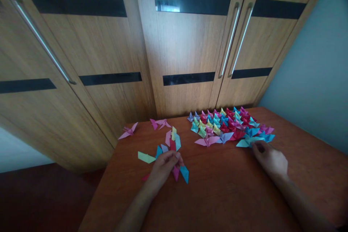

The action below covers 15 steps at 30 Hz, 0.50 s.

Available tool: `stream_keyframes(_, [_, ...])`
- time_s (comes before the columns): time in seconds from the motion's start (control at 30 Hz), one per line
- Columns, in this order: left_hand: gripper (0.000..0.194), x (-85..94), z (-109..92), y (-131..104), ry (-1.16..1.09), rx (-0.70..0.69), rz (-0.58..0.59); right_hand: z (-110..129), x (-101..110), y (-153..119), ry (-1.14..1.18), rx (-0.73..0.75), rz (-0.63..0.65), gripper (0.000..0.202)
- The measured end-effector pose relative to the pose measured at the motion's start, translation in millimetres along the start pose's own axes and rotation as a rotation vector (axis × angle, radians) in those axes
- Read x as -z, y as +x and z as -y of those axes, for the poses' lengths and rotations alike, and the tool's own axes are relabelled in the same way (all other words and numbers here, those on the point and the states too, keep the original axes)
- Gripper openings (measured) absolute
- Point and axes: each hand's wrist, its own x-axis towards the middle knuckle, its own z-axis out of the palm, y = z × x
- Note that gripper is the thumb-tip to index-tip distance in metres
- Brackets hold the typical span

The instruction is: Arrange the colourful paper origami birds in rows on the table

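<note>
Toward the right of the table, my right hand (272, 160) has its thumb and forefinger closed at the edge of a light blue origami crane (246, 141). That crane lies at the front of rows of colourful paper cranes (224, 127). My left hand (165, 161) rests among loose folded paper strips, its fingers pinched together; whatever is between them is hidden. Around it show a pale green strip (146, 157), a blue strip (185, 174), a magenta strip (175, 173) and a red piece (172, 144) partly behind the fingers.
A pink crane (128, 131) sits near the table's left edge, with more pink folded paper (164, 123) at the back. Wooden cupboard doors (185, 40) with metal handles stand behind the brown table (217, 188). A pale blue wall (312, 72) is at right.
</note>
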Motion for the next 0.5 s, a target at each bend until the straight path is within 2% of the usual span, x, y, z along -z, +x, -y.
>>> stream_keyframes(0.23, [0.038,1.1,0.7,0.3,-0.003,-0.005,0.003,-1.1,0.3,1.7,0.011,-0.045,0.03,0.04])
stream_keyframes(0.5, [0.038,-0.6,0.6,0.3,-0.017,0.007,-0.013,-0.8,-1.1,4.4,0.014,-0.028,0.016,0.039])
